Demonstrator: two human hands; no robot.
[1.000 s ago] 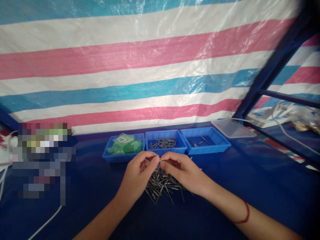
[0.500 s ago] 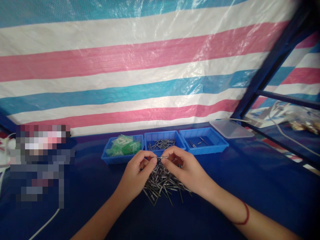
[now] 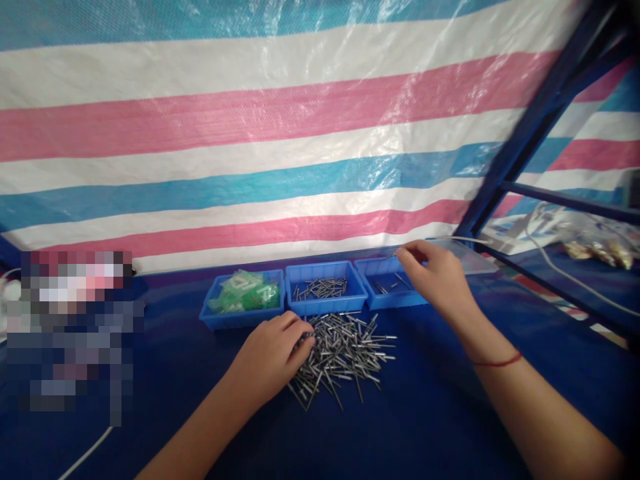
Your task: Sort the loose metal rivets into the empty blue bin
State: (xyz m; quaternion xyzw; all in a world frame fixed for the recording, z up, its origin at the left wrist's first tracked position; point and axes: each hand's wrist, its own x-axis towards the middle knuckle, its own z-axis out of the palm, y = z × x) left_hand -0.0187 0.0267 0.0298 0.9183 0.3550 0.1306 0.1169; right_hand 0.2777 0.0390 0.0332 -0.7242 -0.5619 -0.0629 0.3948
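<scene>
A loose pile of metal blind rivets (image 3: pixel 345 353) with long thin stems lies on the blue table. My left hand (image 3: pixel 275 350) is at the pile's left edge, thumb and fingers curled around rivets there; how many is hidden. Over the right blue bin (image 3: pixel 376 301) hangs my right hand (image 3: pixel 440 273), its fingertips pinched, with a thin sliver of metal, seemingly a rivet, barely showing at them. A few thin metal pieces (image 3: pixel 395 285) lie in that bin. The middle blue bin (image 3: pixel 325 308) holds many short metal pieces (image 3: pixel 327 288).
A left blue bin (image 3: pixel 243 321) holds green and clear plastic packets (image 3: pixel 245 293). Behind my right hand lies a clear plastic lid (image 3: pixel 477 260). A striped sheet (image 3: pixel 260 153) hangs behind the table. At right stand a blue metal frame (image 3: pixel 520 133) and a white cable (image 3: pixel 555 257).
My hands were together above the pile, holding a thin metal piece between them. They have parted: the right moved right and away to the right bin, the left lowered to the pile.
</scene>
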